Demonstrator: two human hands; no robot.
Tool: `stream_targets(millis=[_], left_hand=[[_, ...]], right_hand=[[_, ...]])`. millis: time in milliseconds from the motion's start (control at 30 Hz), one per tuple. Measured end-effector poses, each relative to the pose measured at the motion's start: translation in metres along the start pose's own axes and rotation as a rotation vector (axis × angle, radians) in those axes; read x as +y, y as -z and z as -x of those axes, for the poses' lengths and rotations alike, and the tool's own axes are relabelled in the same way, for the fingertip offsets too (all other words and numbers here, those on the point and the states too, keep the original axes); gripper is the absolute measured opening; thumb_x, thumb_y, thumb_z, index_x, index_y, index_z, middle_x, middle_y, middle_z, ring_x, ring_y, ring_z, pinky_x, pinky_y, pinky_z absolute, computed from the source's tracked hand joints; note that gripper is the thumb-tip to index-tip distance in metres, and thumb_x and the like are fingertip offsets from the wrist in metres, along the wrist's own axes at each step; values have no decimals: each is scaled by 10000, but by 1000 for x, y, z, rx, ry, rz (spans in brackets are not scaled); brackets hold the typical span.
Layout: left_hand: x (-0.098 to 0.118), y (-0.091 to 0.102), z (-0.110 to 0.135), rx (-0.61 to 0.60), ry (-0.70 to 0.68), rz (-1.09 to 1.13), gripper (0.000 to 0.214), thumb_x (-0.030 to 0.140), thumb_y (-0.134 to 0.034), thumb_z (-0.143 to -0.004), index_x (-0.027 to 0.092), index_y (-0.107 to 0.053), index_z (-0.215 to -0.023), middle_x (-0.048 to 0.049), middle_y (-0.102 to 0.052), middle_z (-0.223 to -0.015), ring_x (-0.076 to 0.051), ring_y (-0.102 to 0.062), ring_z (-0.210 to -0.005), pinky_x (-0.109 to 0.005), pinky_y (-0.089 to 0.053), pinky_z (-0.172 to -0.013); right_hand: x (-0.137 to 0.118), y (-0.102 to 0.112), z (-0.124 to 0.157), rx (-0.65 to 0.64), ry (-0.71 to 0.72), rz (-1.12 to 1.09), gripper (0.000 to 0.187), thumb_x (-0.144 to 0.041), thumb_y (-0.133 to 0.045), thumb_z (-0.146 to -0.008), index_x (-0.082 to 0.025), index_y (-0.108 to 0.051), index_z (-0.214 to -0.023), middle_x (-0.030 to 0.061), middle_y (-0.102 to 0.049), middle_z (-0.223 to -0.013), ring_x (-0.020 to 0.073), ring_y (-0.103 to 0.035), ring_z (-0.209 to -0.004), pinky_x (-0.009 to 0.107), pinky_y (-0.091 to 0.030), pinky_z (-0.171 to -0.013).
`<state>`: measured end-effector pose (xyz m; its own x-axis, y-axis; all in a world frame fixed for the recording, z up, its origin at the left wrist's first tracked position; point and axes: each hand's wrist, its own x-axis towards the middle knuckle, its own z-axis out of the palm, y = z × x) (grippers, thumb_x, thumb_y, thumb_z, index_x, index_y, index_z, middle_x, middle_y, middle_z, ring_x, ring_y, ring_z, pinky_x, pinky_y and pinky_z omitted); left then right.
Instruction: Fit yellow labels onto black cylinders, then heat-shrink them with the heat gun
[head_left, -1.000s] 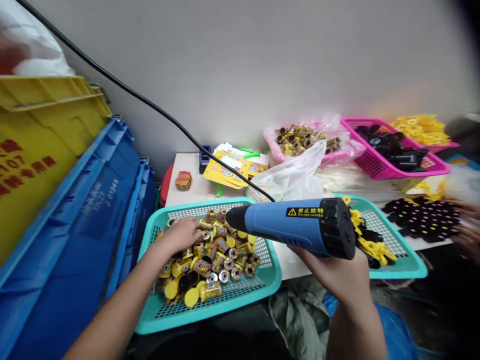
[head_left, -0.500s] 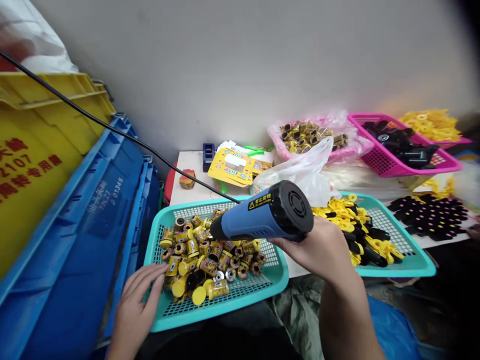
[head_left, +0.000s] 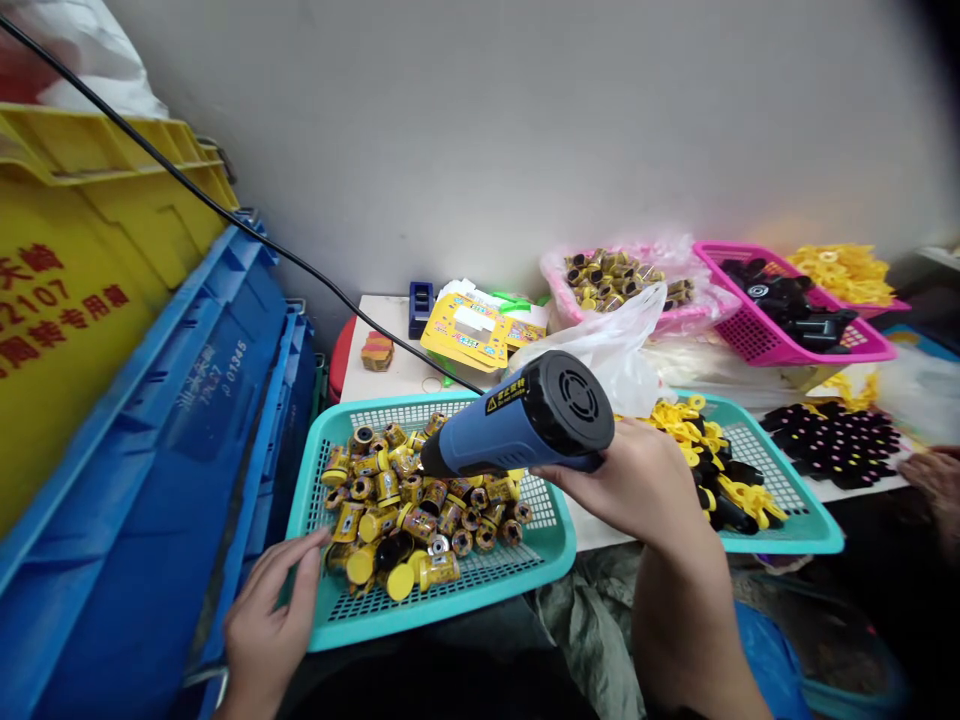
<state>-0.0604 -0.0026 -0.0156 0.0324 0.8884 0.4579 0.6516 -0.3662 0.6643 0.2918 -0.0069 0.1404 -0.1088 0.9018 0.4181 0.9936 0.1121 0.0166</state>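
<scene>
My right hand [head_left: 637, 480] is wrapped around the handle of a blue and black heat gun [head_left: 487, 430]. Its black nozzle points down and left over a teal basket [head_left: 517, 590], above a pile of small yellow-printed cylinders [head_left: 420, 515], some with yellow caps. A black cord [head_left: 315, 275] runs from the gun to the upper left. At the basket's left rim, my left hand [head_left: 274, 600] is open, thumb apart from the stretched fingers, its fingertips near the cylinders. Nothing shows in it.
Blue crates [head_left: 195, 430] and a yellow crate [head_left: 90, 240] stand at the left. Behind lie printed cards [head_left: 469, 325] and a plastic bag [head_left: 622, 350]. To the right are a second teal basket [head_left: 814, 515], a pink basket [head_left: 787, 340] and another person's hand [head_left: 934, 475].
The view has shifted slightly. The heat gun's rear end has moved a little left. My left hand has drawn back slightly from the cylinders. More of the other person's hand shows at right.
</scene>
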Motion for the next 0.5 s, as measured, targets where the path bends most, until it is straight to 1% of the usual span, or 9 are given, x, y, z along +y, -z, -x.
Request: stream_targets(millis=[133, 267, 333, 400, 500], left_hand=[[1, 0, -1, 25, -12, 14, 156, 226, -530, -900, 227, -667, -972, -38, -732, -918, -200, -683, -859, -356, -550, -827], [3, -1, -2, 4, -10, 13, 153, 225, -533, -901, 216, -672, -965, -45, -738, -917, -192, -687, -862, -341, -554, -816], [4, 0, -3, -8, -10, 12, 157, 225, -530, -902, 213, -675, -960, -48, -741, -918, -188, -687, -865, -337, -553, -820], [5, 1, -5, -19, -20, 12, 167, 231, -525, -904, 214, -682, -956, -46, -743, -917, -184, -688, -857, -330, -553, -816], [10, 4, -15, -35, -47, 12, 187, 245, -518, -907, 217, -697, -954, -44, -746, -921, -182, -690, -862, -320, -549, -820]], right_hand=[[-8, -7, -3, -10, 19, -58, 412, -622, -598, -782, -215, -636, -727, 38, -664, -679, 188, -621, -639, 281, -364, -578], [-21, -15, -9, 75, -41, -74, 431, -622, -564, -805, -204, -664, -776, 57, -654, -641, 196, -612, -604, 287, -362, -563], [-23, -18, -10, 103, -56, -78, 455, -632, -545, -816, -195, -663, -774, 70, -656, -646, 202, -618, -608, 287, -364, -559], [-19, -19, -8, 91, -45, -71, 468, -645, -537, -816, -197, -657, -753, 74, -655, -648, 207, -621, -608, 285, -359, -546], [-1, -17, 3, 69, -75, -3, 500, -676, -529, -801, -202, -643, -691, 79, -630, -603, 215, -597, -561, 290, -330, -509]])
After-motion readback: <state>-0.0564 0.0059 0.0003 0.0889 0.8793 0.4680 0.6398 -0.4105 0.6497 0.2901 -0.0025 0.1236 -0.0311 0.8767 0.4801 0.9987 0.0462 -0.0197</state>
